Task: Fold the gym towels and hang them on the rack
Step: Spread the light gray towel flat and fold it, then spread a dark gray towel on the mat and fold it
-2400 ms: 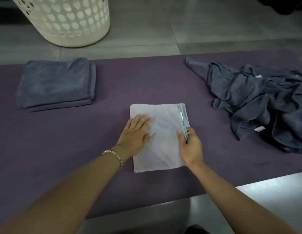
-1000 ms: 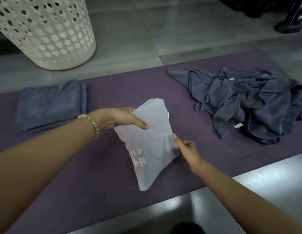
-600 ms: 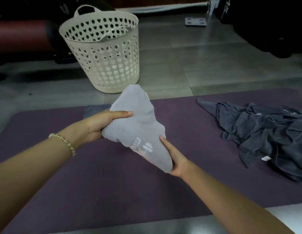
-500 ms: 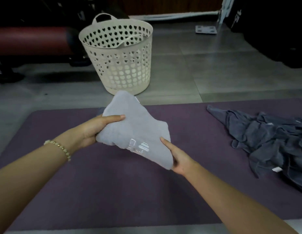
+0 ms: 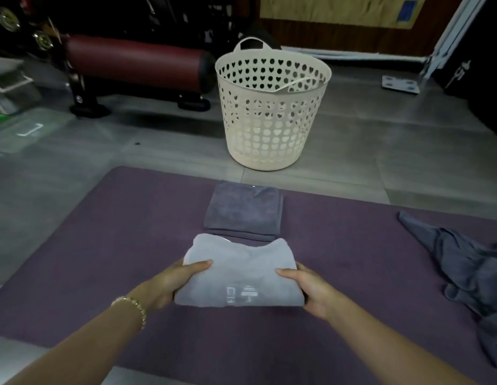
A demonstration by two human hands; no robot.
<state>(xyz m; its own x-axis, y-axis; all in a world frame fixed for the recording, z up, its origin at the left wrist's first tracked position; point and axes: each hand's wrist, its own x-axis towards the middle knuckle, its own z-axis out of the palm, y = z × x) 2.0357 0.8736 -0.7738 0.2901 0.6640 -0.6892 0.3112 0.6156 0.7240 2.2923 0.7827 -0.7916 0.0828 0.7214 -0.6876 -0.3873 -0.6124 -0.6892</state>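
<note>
1. The left grip [image 5: 173,282] pinches the left edge of the pale folded towel [image 5: 239,269], thumb on top.
2. The right grip [image 5: 311,289] pinches its right edge the same way.
3. The towel is held over the purple mat [image 5: 102,245], just on the near side of a dark folded stack [image 5: 243,212].
4. Crumpled dark towels [image 5: 469,276] lie at the right; a cream basket [image 5: 269,120] stands on the floor beyond.

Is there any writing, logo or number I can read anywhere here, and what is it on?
Nothing reads clearly.
Light towel: white printed mark near its front edge, too blurred to read.
Blue sign at the back: too small to read.
Black case: white mark, unreadable.
</note>
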